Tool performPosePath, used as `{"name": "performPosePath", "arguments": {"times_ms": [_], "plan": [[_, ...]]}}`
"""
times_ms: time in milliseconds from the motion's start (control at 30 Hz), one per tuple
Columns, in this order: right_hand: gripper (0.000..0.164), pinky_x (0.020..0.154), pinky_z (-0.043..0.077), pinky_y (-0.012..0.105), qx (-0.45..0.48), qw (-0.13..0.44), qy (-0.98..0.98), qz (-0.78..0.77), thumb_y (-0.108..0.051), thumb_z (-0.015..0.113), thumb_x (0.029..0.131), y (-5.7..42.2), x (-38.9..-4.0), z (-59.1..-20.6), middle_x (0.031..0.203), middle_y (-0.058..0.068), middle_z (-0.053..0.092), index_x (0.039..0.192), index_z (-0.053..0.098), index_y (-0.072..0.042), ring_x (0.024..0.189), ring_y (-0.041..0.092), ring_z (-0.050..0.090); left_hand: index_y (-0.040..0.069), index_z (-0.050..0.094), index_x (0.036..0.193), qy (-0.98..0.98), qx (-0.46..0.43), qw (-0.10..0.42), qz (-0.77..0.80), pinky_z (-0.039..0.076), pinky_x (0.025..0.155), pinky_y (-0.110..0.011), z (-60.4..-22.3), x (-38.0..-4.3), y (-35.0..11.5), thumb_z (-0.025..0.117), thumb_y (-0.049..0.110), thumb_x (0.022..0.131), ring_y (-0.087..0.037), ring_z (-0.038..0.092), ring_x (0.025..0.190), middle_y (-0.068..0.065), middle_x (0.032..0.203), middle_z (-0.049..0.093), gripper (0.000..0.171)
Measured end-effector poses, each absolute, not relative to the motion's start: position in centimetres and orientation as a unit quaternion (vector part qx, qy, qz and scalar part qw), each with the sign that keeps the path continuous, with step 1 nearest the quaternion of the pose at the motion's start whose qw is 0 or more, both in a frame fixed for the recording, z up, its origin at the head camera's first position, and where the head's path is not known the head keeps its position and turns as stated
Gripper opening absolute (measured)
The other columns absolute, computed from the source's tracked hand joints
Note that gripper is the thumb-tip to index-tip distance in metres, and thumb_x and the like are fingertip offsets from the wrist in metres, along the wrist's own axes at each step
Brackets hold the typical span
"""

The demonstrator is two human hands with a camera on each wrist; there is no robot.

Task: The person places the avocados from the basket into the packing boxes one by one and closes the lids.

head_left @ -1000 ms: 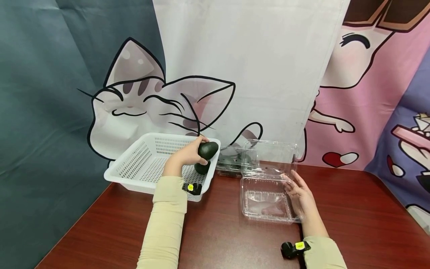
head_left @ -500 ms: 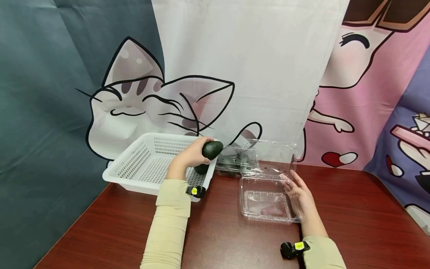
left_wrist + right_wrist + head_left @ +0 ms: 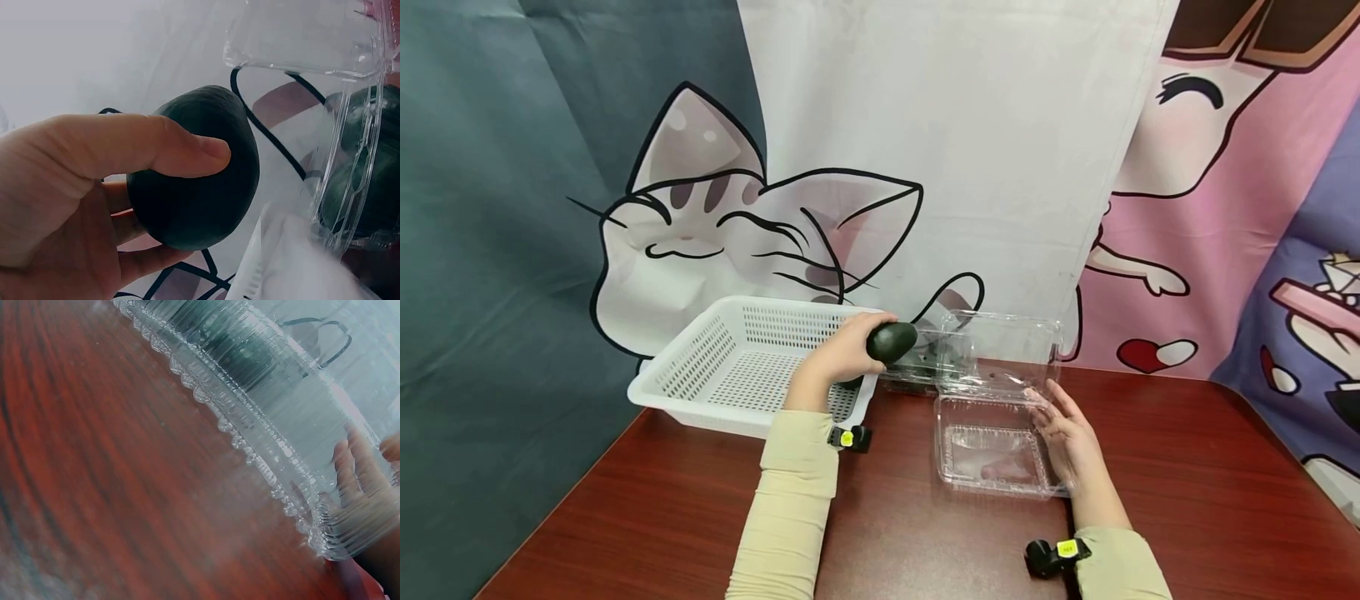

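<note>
Head: left hand (image 3: 842,352) pinches avocado (image 3: 892,342) above basket (image 3: 745,379), near its 3 o'clock rim; long axis tilts 8 to 2 o'clock. Right hand (image 3: 1071,443) touches clear box (image 3: 1000,482) at its 3 o'clock side, fingers slightly spread.
Left wrist: thumb across avocado, narrow end toward 1 o'clock; second box (image 3: 359,172) at 3.
Right wrist: fingertips near 4 o'clock, straight, against plastic.

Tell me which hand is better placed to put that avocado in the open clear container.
Left, I'd judge: the left hand grips the avocado between thumb and fingers, while the right hand is at the right side of the open clear container.
</note>
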State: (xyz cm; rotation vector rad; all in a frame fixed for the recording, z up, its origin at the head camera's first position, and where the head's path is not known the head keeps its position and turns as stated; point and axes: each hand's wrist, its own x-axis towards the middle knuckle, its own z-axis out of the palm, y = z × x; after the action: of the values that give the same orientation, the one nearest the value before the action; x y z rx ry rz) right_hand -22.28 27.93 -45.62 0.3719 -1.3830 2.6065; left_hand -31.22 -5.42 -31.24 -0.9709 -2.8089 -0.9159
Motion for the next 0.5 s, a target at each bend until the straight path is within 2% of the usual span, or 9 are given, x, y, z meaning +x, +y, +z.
{"name": "performPosePath", "arguments": {"times_ms": [200, 400, 500], "plan": [[0.072, 0.098, 0.016, 0.035, 0.131, 0.084, -0.461, 0.874, 0.023, 0.016, 0.077, 28.0, -22.3, -45.7, 0.115, 0.003, 0.062, 0.145, 0.012, 0.0, 0.105, 0.017, 0.058, 0.017, 0.045, 0.136, -0.899, -0.318, 0.023, -0.301, 0.035, 0.094, -0.048, -31.4, -31.0, -4.8, 0.072, 0.004, 0.067, -0.027, 0.038, 0.117, -0.009, 0.134, 0.046, 0.075], [0.071, 0.098, 0.013, 0.036, 0.121, 0.084, -0.467, 0.872, 0.023, 0.016, 0.076, 27.9, -22.3, -45.6, 0.115, 0.002, 0.062, 0.14, 0.026, -0.007, 0.104, 0.016, 0.058, 0.016, 0.045, 0.136, -0.898, -0.322, 0.034, -0.297, 0.036, 0.092, -0.046, -31.3, -30.4, -4.0, 0.072, 0.004, 0.066, -0.026, 0.038, 0.114, -0.01, 0.132, 0.047, 0.075], [0.071, 0.1, 0.011, 0.037, 0.114, 0.081, -0.474, 0.869, 0.023, 0.017, 0.077, 27.9, -22.3, -45.5, 0.114, 0.001, 0.062, 0.14, 0.026, -0.008, 0.104, 0.016, 0.057, 0.017, 0.044, 0.137, -0.898, -0.323, 0.028, -0.298, 0.036, 0.093, -0.046, -31.2, -30.1, -3.7, 0.072, 0.005, 0.067, -0.026, 0.037, 0.116, -0.008, 0.133, 0.046, 0.076]]}}
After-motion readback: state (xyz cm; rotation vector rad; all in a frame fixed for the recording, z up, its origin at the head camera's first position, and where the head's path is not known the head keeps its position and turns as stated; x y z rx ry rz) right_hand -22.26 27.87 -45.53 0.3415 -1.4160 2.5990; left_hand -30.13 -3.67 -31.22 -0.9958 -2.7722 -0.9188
